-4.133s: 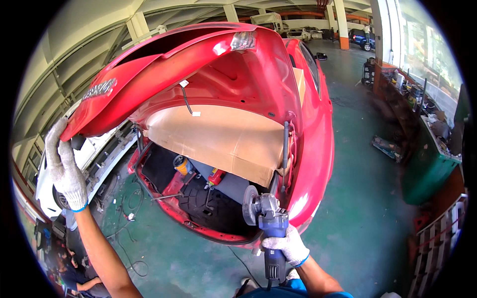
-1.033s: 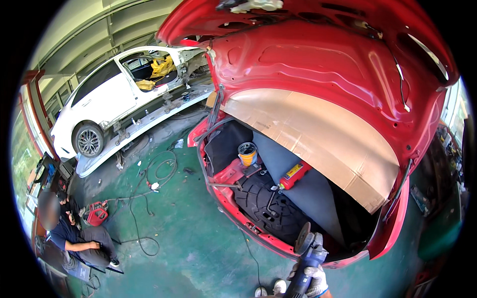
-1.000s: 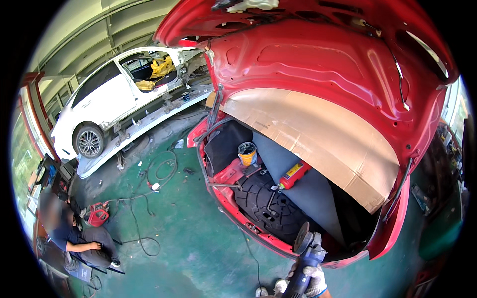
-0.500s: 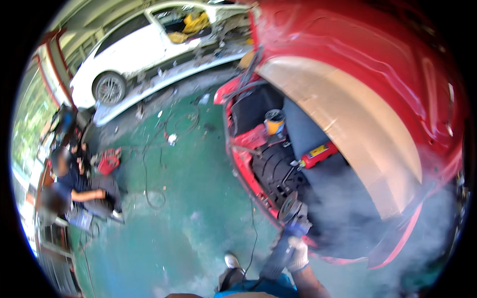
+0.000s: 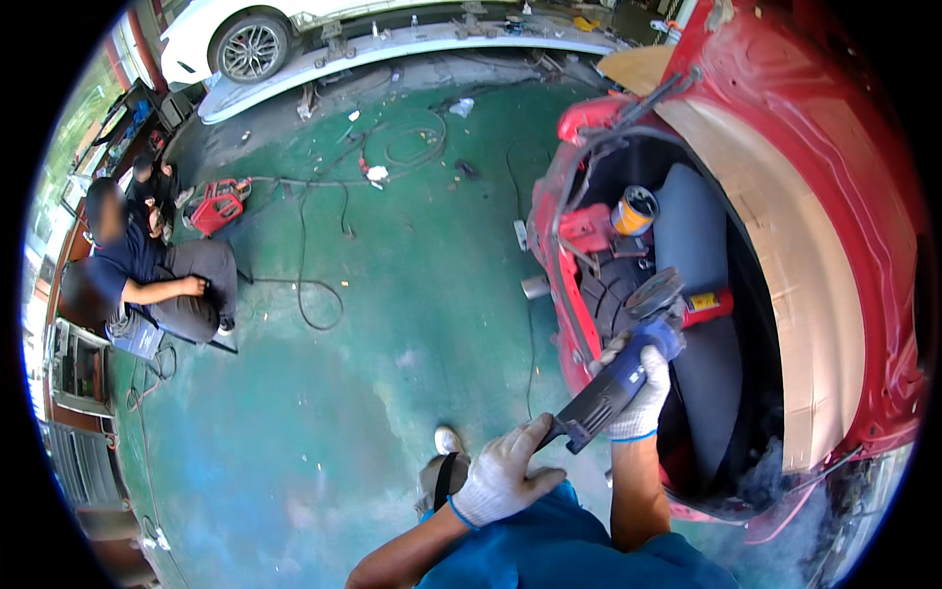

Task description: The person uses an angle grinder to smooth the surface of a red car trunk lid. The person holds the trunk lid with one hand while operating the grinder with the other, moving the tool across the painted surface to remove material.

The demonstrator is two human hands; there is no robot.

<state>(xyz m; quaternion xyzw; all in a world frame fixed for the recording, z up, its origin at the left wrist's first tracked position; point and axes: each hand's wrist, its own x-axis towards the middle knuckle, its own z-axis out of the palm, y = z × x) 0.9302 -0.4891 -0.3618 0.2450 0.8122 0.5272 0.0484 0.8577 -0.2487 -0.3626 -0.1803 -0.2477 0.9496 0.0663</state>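
Observation:
An angle grinder with a dark blue and black body is held at the open trunk of a red car. Its round disc points away from me, above the trunk's near edge. My right hand, in a white knit glove, wraps round the grinder's body behind its head. My left hand, gloved too, is at the grinder's tail end, fingers stretched and thumb apart. Inside the trunk lie a black tire, a red fire extinguisher, partly behind the grinder head, and a yellow-and-black can.
Cardboard lines the raised red lid. Thin smoke hangs at the trunk's near right corner. Cables lie on the green floor. Two people sit at the left by a red machine. A white car stands on a platform behind.
My view has turned toward the trunk, and the grinder appears higher and farther right. My left hand has come into plain sight. The smoke is much thinner.

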